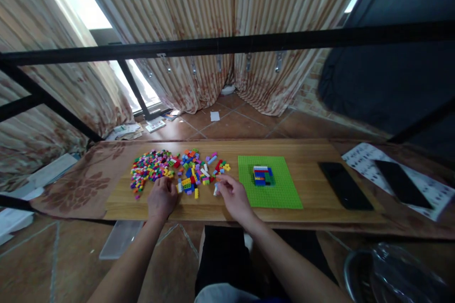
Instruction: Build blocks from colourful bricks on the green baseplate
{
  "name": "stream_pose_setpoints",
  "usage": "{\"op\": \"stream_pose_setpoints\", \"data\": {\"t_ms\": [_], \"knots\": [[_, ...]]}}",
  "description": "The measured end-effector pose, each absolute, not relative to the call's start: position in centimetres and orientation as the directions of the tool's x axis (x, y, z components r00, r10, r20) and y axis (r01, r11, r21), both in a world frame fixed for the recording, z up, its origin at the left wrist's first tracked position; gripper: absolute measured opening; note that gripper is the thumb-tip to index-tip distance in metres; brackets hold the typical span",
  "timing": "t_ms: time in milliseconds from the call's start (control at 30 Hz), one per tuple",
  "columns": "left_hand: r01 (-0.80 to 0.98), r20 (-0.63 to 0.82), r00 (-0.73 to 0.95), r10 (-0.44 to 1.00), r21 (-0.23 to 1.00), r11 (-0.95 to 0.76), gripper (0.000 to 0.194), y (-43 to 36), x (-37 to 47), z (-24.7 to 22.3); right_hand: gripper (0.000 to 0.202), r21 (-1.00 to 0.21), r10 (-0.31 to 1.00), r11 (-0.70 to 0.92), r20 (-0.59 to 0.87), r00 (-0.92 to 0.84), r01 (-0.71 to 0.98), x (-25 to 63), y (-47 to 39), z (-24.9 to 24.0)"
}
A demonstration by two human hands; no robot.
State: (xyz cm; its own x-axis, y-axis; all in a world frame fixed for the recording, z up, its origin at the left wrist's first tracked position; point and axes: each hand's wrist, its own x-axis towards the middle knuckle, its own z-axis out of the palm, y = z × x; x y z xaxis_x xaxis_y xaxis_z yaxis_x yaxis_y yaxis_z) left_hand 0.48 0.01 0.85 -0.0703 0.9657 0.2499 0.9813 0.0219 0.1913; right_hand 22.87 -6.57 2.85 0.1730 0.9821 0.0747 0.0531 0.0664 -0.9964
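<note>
My right hand (234, 196) pinches a small white-and-pale-blue toy brick (215, 190) between thumb and fingers, just left of the green baseplate (284, 194). A small hollow structure of blue, white and red bricks (260, 176) stands on that baseplate. My left hand (161, 199) is closed, knuckles up, at the near edge of the brick piles; what its fingers hold, if anything, is hidden. A dense heap of tiny multicoloured bricks (151, 165) lies beyond it on the left. Larger loose bricks (192, 180) are spread between my hands.
The wooden board (313, 151) carries a black phone-like slab (344, 184) on its right. Farther right, another dark device (401, 183) lies on a printed sheet (366, 154). A black metal rail (227, 46) crosses ahead, and a clear plastic tray (121, 240) sits below at left.
</note>
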Motion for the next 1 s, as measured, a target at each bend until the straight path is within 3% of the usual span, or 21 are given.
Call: {"op": "stream_pose_setpoints", "data": {"t_ms": [67, 133, 233, 333, 533, 767, 867, 1000], "knots": [[0.983, 0.249, -0.073, 0.966, 0.180, 0.028, 0.019, 0.1, 0.5, 0.9, 0.030, -0.963, 0.979, -0.064, -0.112, 0.171, -0.263, 23.5, -7.6, 2.5], [0.985, 0.246, -0.083, 0.966, 0.167, 0.043, 0.021, 0.1, 0.5, 0.9, 0.033, -0.866, 0.961, -0.151, -0.241, 0.134, -0.477, 24.5, -8.7, 2.2], [0.987, 0.240, -0.084, 0.967, 0.157, 0.047, 0.021, 0.2, 0.5, 0.9, 0.037, -0.756, 0.935, -0.197, -0.337, 0.113, -0.624, 26.4, -10.2, 2.2], [0.986, 0.239, -0.077, 0.968, 0.159, 0.039, 0.021, 0.2, 0.5, 1.0, 0.039, -0.749, 0.926, -0.181, -0.348, 0.146, -0.637, 28.2, -10.9, 2.5], [0.987, 0.232, -0.078, 0.969, 0.154, 0.043, 0.023, 0.2, 0.5, 1.0, 0.041, -0.889, 0.939, -0.070, -0.212, 0.271, -0.452, 30.4, -11.2, 2.8], [0.986, 0.211, -0.101, 0.972, 0.149, 0.070, 0.026, 0.3, 0.5, 1.0, 0.042, -0.998, 0.857, 0.028, 0.057, 0.512, 0.065, 37.8, -10.3, 2.2], [0.986, 0.210, -0.100, 0.972, 0.149, 0.069, 0.026, 0.3, 0.6, 1.3, 0.040, -0.965, 0.850, -0.007, 0.131, 0.511, 0.260, 41.3, -8.7, 1.4], [0.986, 0.205, -0.097, 0.974, 0.153, 0.066, 0.026, 0.2, 0.8, 1.5, 0.041, -0.962, 0.905, -0.016, 0.101, 0.413, 0.272, 42.9, -6.5, 0.5]]}}
